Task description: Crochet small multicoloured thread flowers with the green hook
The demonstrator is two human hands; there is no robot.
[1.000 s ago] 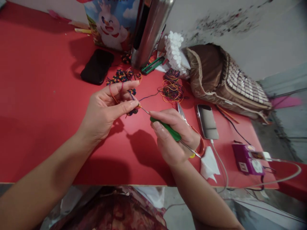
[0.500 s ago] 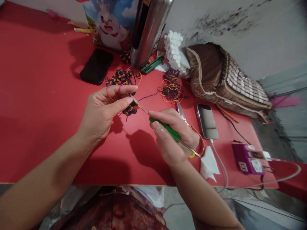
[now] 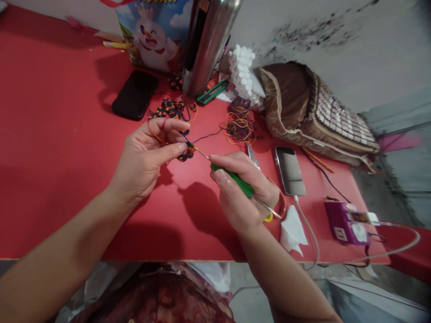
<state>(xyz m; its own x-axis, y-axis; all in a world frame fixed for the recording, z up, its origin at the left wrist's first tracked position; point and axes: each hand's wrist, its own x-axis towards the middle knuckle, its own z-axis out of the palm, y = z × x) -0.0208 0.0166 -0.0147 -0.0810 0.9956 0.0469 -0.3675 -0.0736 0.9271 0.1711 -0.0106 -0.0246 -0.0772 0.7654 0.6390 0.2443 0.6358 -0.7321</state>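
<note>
My left hand (image 3: 144, 152) pinches a small crochet piece (image 3: 186, 154) of dark and orange yarn between thumb and fingers. Yarn wraps round its raised forefinger. My right hand (image 3: 245, 190) is closed on the green grip of a crochet hook (image 3: 237, 180), whose thin metal tip meets the crochet piece. From the work a dark strand runs to a loose heap of multicoloured yarn (image 3: 239, 128) further back. Just behind my left hand lie more dark-and-orange crocheted bits (image 3: 170, 107). Scissors (image 3: 252, 156) with orange handles are partly hidden beneath my right hand.
On the red table (image 3: 60, 179) stand a steel flask (image 3: 212, 45) and a snowman-print bag (image 3: 155, 40). A black phone (image 3: 135, 95), green cutter (image 3: 213, 93), charging phone (image 3: 289, 170), crumpled tissue (image 3: 292, 231), purple power box (image 3: 346, 223) and brown bag (image 3: 292, 98) lie around.
My left thumb and fingers have shifted slightly on the crochet piece, and its raised fingers sit a little further left. The hook stays at the work in my right hand.
</note>
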